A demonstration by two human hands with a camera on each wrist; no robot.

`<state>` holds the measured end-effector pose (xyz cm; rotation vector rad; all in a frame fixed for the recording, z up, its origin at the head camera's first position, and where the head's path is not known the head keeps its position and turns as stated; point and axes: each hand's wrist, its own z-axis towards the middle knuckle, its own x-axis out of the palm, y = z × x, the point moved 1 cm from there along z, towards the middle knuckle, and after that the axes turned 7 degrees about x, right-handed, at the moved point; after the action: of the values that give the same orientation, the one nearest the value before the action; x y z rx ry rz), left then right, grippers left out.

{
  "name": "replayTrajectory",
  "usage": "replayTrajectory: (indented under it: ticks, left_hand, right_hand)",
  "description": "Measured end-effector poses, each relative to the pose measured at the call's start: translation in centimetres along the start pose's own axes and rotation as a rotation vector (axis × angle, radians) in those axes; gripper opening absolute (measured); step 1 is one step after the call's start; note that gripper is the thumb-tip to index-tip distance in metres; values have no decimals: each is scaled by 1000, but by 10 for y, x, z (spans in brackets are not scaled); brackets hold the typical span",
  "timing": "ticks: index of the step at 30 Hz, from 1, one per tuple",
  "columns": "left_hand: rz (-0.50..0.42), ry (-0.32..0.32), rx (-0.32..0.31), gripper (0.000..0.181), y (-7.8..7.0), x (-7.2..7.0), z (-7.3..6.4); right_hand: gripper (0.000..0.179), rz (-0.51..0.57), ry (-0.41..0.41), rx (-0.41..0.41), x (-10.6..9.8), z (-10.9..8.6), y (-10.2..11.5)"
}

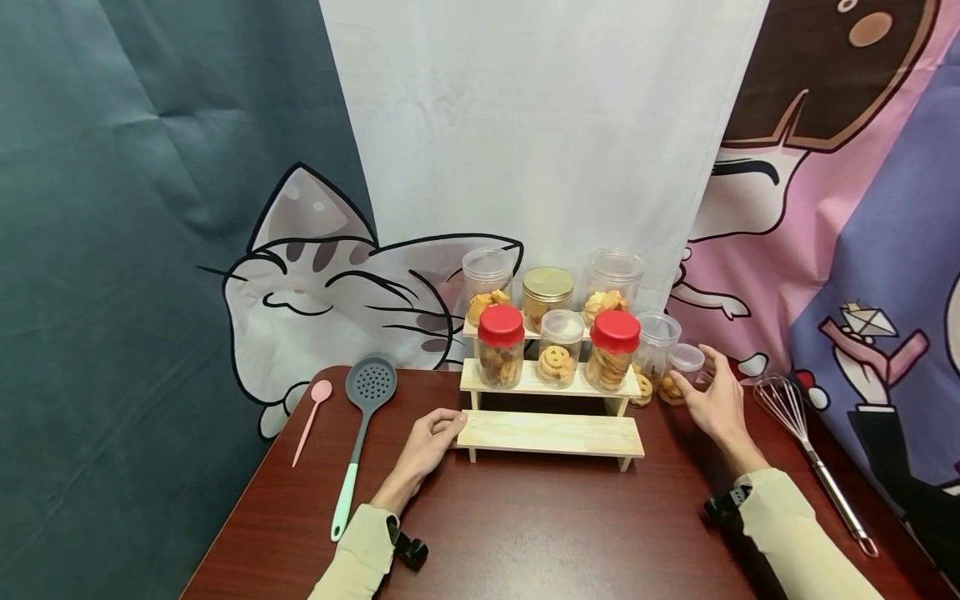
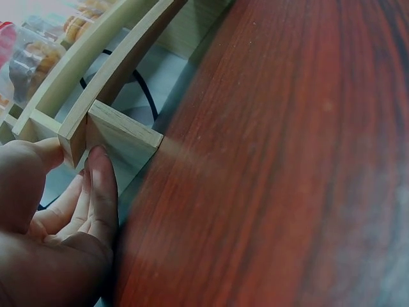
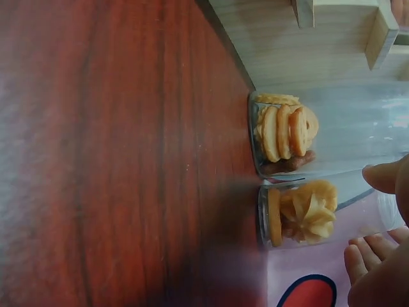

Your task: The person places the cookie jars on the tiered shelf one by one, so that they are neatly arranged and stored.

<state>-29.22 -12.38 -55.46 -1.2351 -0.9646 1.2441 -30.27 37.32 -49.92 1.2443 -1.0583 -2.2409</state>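
My left hand [image 1: 429, 448] pinches the left end of the lowest plank [image 1: 551, 433] of a tiered wooden rack; in the left wrist view the thumb lies on top and the fingers [image 2: 99, 185] below. At the rack's right, my right hand [image 1: 717, 400] holds a small clear jar [image 1: 671, 389] near its lid, thumb [image 3: 383, 177] on one side and fingers on the other. This jar stands upright on the table with piped cookies [image 3: 313, 214] inside. Touching or close beside it is a taller clear jar [image 1: 656, 337] with round cookies [image 3: 284, 131].
On the middle tier stand two red-lidded jars [image 1: 501, 350] [image 1: 613, 354] around a clear-lidded jar [image 1: 559, 337]. Several jars line the top tier, one gold-lidded [image 1: 547, 292]. A pink spoon [image 1: 321, 392] and slotted skimmer [image 1: 371, 385] lie left, a whisk [image 1: 813, 458] right. A printed curtain [image 1: 547, 125] hangs behind.
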Motion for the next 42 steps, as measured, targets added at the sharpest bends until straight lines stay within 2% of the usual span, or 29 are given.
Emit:
replayTrajectory:
  ticks: [5, 11, 17, 24, 29, 36, 42]
  left_hand:
    - [-8, 6, 2, 35, 0, -1, 1]
    - [-2, 1, 7, 36, 0, -1, -1]
    - [-12, -9, 11, 34, -1, -2, 0]
    - [20, -2, 10, 37, -1, -1, -2]
    - [11, 4, 1, 38, 0, 0, -2]
    - [-1, 3, -2, 35, 1, 1, -1]
    - [-1, -11, 8, 35, 0, 1, -1]
  right_hand:
    - [75, 5, -48, -15, -6, -8, 4]
    - [75, 101, -67, -10, -16, -23, 13]
    - [77, 212, -39, -32, -21, -36, 28]
    - [76, 251, -18, -62, -23, -52, 44]
    - [74, 295, -10, -86, -23, -62, 52]
    - [69, 353, -19, -76, -22, -69, 57]
    - [63, 395, 50, -133, -16, -82, 73]
